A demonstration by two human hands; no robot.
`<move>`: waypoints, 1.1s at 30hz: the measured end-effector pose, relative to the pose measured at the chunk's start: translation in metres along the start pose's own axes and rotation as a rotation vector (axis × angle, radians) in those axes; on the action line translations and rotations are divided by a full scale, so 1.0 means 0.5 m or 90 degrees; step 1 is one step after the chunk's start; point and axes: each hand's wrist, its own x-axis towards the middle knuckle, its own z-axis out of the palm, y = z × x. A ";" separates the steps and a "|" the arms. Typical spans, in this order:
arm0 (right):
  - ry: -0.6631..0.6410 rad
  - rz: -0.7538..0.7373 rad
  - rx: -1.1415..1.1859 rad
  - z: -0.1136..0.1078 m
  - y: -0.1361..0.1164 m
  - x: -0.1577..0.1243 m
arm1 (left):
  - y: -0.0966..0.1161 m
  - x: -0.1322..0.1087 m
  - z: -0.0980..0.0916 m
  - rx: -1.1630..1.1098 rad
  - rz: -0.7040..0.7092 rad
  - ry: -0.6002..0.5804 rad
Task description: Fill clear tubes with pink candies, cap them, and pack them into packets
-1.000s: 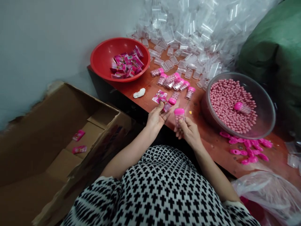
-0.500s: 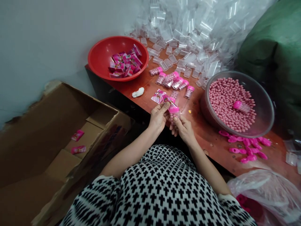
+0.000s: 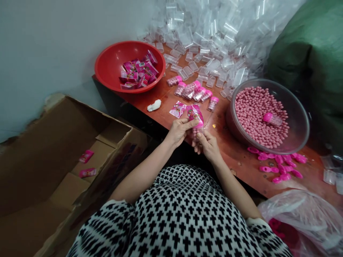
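My right hand is closed around the lower part of a small clear tube filled with pink balls, its pink cap pointing away from me. My left hand pinches a pink printed wrapper at the cap end, thumb over the cap. Whether the cap is inside the wrapper or only against it, I cannot tell. Just beyond, a second printed wrapper lies flat on the table. Several filled, pink-capped tubes lie behind it.
A red bowl holds pink packets. To the right, a grey bowl contains pink balls and one capped tube. Pink caps lie before it. Clear empty tubes are heaped behind. An open cardboard box stands left, a plastic bag right.
The wrapper in my left hand has come upright at the cap end and shows more of its printed face. The flat wrapper on the table is less covered. My view has shifted slightly.
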 end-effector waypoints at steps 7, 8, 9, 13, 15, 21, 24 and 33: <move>0.097 -0.116 -0.154 -0.003 0.006 0.002 | -0.002 0.006 -0.002 0.064 0.047 -0.009; 0.116 -0.131 -0.183 -0.003 0.007 0.002 | -0.004 0.006 -0.002 0.064 0.047 -0.001; 0.115 -0.130 -0.189 -0.003 0.007 0.002 | -0.006 0.005 -0.003 0.066 0.045 0.007; 0.016 -0.029 -0.050 -0.001 0.005 0.002 | -0.005 -0.002 -0.003 0.099 0.025 0.006; -0.006 -0.011 -0.014 0.000 0.003 -0.001 | -0.001 -0.006 -0.002 0.106 0.013 -0.010; 0.122 -0.139 -0.222 -0.001 0.007 -0.005 | -0.011 -0.007 0.007 0.064 0.026 0.004; 0.115 -0.134 -0.225 -0.002 0.006 -0.001 | -0.016 -0.007 0.011 0.062 0.051 0.012; 0.039 -0.017 -0.002 0.006 -0.002 -0.006 | 0.001 -0.010 -0.005 0.174 0.007 -0.038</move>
